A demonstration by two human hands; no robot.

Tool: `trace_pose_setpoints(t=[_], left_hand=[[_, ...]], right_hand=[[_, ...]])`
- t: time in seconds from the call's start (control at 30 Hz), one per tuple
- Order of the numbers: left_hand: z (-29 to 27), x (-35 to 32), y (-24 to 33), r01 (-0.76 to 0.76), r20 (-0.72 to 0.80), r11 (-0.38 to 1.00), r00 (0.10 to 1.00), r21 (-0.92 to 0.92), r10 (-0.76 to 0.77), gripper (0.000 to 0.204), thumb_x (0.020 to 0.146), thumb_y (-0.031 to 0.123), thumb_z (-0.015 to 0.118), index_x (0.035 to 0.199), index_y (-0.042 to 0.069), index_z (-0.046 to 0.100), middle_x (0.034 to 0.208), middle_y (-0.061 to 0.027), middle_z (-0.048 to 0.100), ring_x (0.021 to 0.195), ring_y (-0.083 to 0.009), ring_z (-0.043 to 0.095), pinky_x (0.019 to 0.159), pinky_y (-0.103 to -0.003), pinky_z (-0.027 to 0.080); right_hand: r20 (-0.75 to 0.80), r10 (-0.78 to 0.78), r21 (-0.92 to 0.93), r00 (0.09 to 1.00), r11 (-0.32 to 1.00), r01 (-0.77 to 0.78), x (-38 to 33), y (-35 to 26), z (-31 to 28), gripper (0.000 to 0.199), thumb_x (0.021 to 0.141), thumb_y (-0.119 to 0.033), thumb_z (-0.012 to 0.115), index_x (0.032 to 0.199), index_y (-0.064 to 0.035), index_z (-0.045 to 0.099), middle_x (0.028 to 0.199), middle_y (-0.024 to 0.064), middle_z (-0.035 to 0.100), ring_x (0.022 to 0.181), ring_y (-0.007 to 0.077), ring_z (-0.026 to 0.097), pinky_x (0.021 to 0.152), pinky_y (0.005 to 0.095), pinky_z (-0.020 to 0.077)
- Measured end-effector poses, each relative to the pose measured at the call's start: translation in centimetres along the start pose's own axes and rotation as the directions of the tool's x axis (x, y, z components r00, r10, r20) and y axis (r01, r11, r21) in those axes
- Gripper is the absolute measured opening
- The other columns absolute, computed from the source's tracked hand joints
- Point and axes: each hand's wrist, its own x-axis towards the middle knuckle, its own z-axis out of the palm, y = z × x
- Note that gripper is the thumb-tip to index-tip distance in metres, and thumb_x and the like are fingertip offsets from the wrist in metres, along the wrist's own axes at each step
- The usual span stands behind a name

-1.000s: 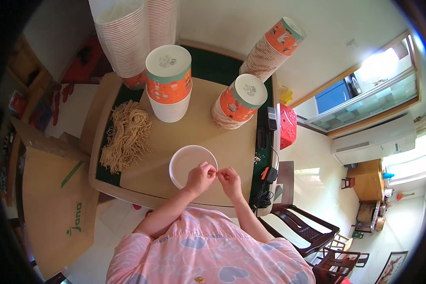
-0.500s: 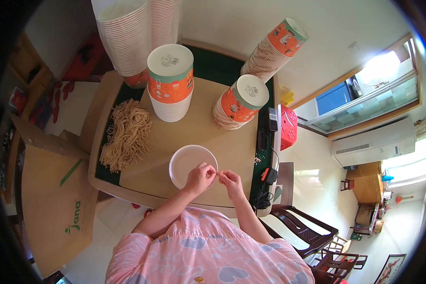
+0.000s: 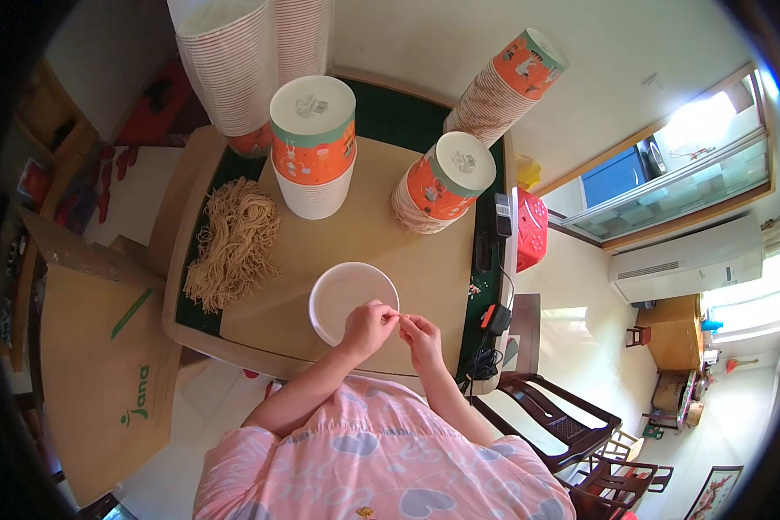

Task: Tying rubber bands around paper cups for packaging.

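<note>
The left hand (image 3: pixel 370 331) and the right hand (image 3: pixel 420 338) met at their fingertips, thumb and fingers of each drawn narrow in a pinch. Something thin seemed to be caught between them, but it was too small to make out. The left hand overlapped the near right part of the white bowl (image 3: pixel 338 299); whether it touched the rim could not be told. The right hand was just outside the rim.

The bowl stood mouth up on the brown board (image 3: pixel 364 238) near the front of the worktop (image 3: pixel 390 107). To its left and farther back lay a loose heap of tan string (image 3: pixel 232 247), well apart from both hands. Beyond the bowl stood an upside-down orange-and-white stack (image 3: pixel 314 169), and to the right of that another stack (image 3: pixel 444 184), also base up, with brownish strands about its lower edges. At the worktop's right side lay an adapter (image 3: pixel 496 319) and a bundled cable (image 3: pixel 483 364).

The step in hand looked like fine two-handed work at the bowl's edge, perhaps on a strand, though this was only a judgement. Such a move would call for small, firm fingertip turns, with the wrists steady and the bowl left unjostled.
</note>
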Motion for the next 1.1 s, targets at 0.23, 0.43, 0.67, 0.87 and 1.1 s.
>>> trace_pose_setpoints(t=[0.23, 0.43, 0.67, 0.87, 1.1], left_hand=[[1.5, -0.1, -0.3, 0.028, -0.105, 1.000, 0.994, 0.004, -0.028, 0.005, 0.073, 0.008, 0.065, 0.076, 0.003, 0.067, 0.069, -0.0080, 0.062, 0.062, -0.0196, 0.061, 0.056, -0.031, 0.048], [1.2, 0.3, -3.1, 0.223, 0.069, 0.908, 0.975, -0.355, -0.212, 0.011, 0.076, 0.011, 0.065, 0.079, 0.001, 0.068, 0.070, -0.0080, 0.067, 0.062, -0.0110, 0.062, 0.057, -0.026, 0.049], [-0.1, -0.1, -0.6, 0.106, 0.036, 0.980, 0.994, -0.168, -0.101, 0.010, 0.076, 0.010, 0.066, 0.083, 0.003, 0.069, 0.071, -0.0099, 0.066, 0.061, -0.0151, 0.062, 0.058, -0.027, 0.049], [-0.2, -0.3, -0.2, 0.066, 0.009, 0.995, 0.998, -0.080, -0.065, 0.010, 0.076, 0.010, 0.066, 0.082, 0.003, 0.068, 0.069, -0.0085, 0.065, 0.059, -0.0146, 0.061, 0.057, -0.027, 0.048], [0.3, -0.3, -1.1, 0.085, -0.001, 0.969, 0.996, -0.232, -0.088, 0.009, 0.077, 0.009, 0.065, 0.082, 0.002, 0.066, 0.072, -0.0093, 0.066, 0.064, -0.0175, 0.064, 0.059, -0.028, 0.050]], right_hand=[[-0.028, -0.020, 0.059, 0.999, 0.998, 0.022, 0.0, 0.2, 0.7, 0.015, 0.085, -0.012, 0.062, 0.091, 0.0018, 0.062, 0.074, 0.0007, 0.058, 0.065, 0.0079, 0.050, 0.060, 0.0202, 0.0394], [0.003, -0.001, 0.078, 1.000, 0.997, 0.001, -0.1, 0.1, 0.8, 0.014, 0.085, -0.012, 0.061, 0.092, 0.0012, 0.062, 0.075, 0.0003, 0.058, 0.065, 0.0075, 0.050, 0.060, 0.0199, 0.0397], [0.026, 0.014, 0.076, 1.000, 0.997, -0.016, -0.2, -0.3, 0.5, 0.014, 0.086, -0.011, 0.059, 0.093, 0.0012, 0.062, 0.076, 0.0005, 0.058, 0.067, 0.0081, 0.052, 0.062, 0.0202, 0.0415], [0.003, -0.059, -0.067, 0.998, 0.996, 0.059, -0.6, -0.5, 0.7, 0.015, 0.086, -0.012, 0.061, 0.094, 0.0009, 0.062, 0.076, 0.0011, 0.060, 0.065, 0.0083, 0.053, 0.062, 0.0210, 0.0419], [0.024, -0.121, -0.174, 0.992, 0.977, 0.123, -0.1, -0.1, 0.1, 0.017, 0.086, -0.013, 0.061, 0.094, 0.0015, 0.062, 0.079, 0.0021, 0.061, 0.067, 0.0082, 0.053, 0.064, 0.0208, 0.0423]])
